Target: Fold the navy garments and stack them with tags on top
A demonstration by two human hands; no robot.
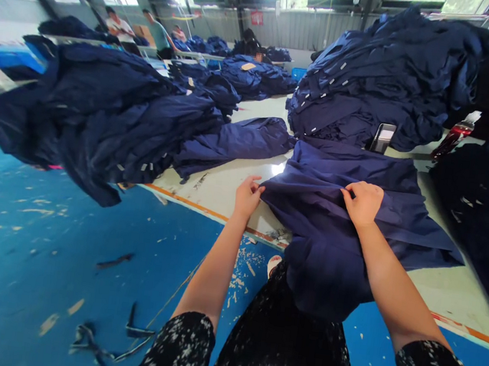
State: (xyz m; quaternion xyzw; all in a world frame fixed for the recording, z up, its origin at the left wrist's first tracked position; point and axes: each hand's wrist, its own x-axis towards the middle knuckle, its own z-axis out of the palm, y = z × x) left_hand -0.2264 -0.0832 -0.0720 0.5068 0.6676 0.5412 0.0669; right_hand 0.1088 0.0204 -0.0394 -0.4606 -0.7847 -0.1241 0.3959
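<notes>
A navy-blue garment [312, 215] lies spread in front of me, partly hanging over the table's front edge; its exact kind is hard to tell from its folds. My left hand [248, 196] pinches its left corner between thumb and fingers. On the garment's middle rests my right hand [363, 202], thumb and fingers closed on a fold of the cloth. Another navy garment [245, 141] lies just beyond on the table, reaching from the left pile toward the spread one.
Tall navy garment piles stand at the left [116, 102] and back right [391, 76]. A phone [382, 138] leans on the right pile, near a bottle of red drink [455, 136]. Dark cloth [482, 206] lies far right. Cloth scraps [93, 342] litter the blue floor. People [158, 33] stand behind.
</notes>
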